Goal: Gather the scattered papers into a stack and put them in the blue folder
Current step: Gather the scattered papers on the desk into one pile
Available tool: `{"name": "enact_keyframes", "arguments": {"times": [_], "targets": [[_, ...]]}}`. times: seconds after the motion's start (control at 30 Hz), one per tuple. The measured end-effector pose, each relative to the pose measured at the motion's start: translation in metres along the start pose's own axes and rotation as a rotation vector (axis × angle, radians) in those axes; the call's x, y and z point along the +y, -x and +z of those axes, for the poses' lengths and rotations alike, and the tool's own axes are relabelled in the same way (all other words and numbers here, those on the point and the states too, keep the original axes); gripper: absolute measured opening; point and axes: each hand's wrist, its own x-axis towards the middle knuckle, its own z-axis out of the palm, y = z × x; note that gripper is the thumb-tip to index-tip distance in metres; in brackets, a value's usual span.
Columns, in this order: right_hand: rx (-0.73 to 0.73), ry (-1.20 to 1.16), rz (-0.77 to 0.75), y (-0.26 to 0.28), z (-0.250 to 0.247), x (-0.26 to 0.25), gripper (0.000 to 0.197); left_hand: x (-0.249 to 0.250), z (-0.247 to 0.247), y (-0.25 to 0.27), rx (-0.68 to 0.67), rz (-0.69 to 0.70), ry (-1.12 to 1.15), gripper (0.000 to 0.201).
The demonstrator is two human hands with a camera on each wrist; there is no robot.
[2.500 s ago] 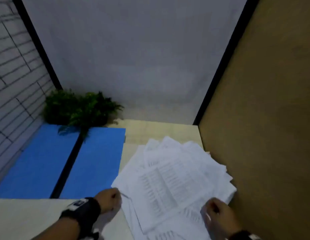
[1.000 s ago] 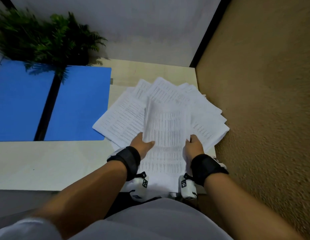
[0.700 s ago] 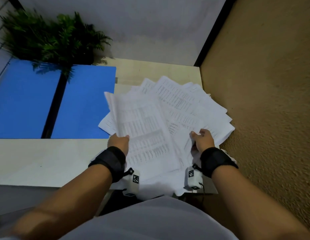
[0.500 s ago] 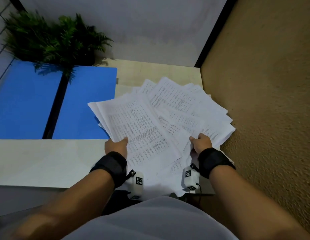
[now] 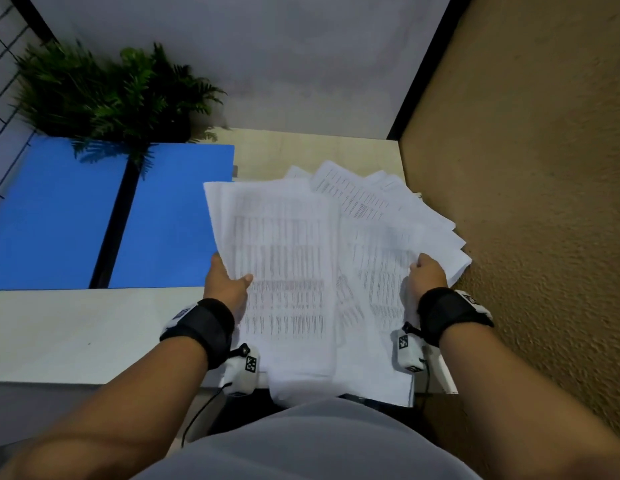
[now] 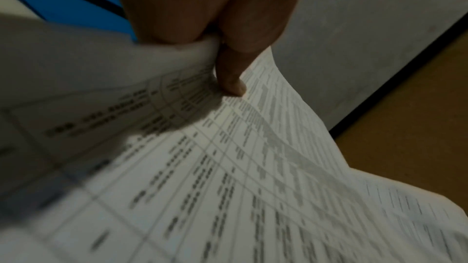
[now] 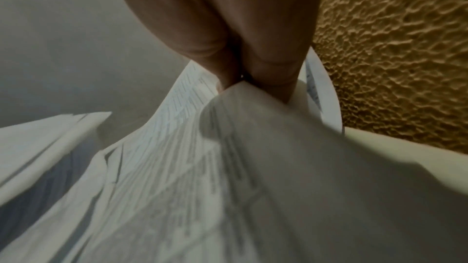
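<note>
Squaring up a loose fan of papers (image 5: 284,258) between both hands before the move to the blue folder (image 5: 173,216).

Left hand (image 5: 227,284) pinches the front bundle at its 9 o'clock edge, thumb on top and fingers beneath, probably so those sheets can slide over the rest; right hand (image 5: 428,277) grips the splayed sheets at 3 o'clock, likely anchoring them. The hands sit well apart, one on each side of the pile. Sheets toward 1 o'clock remain fanned, so gathering looks unfinished. The folder lies open and flat at 10 o'clock, just beside the pile, ready to receive; a plant (image 5: 104,91) stands behind it.
</note>
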Motion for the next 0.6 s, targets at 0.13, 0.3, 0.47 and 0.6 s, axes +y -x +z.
{"name": "enact_keyframes", "arguments": {"times": [0.13,0.3,0.47,0.6], "targets": [[-0.065,0.068,-0.006,0.0,0.009,-0.006,0.028,-0.002,0.011,0.003,-0.124,-0.105,-0.208,0.061],[-0.156,0.002,0.018,0.026,0.035,-0.014,0.045,-0.003,0.028,0.014,-0.115,-0.087,-0.322,0.064],[-0.448,-0.249,0.039,0.051,0.066,-0.013,0.062,-0.011,0.028,0.018,-0.158,-0.014,-0.342,0.066],[-0.484,-0.121,-0.028,0.047,0.075,-0.008,0.044,-0.014,0.023,0.02,-0.153,-0.016,-0.448,0.075]]}}
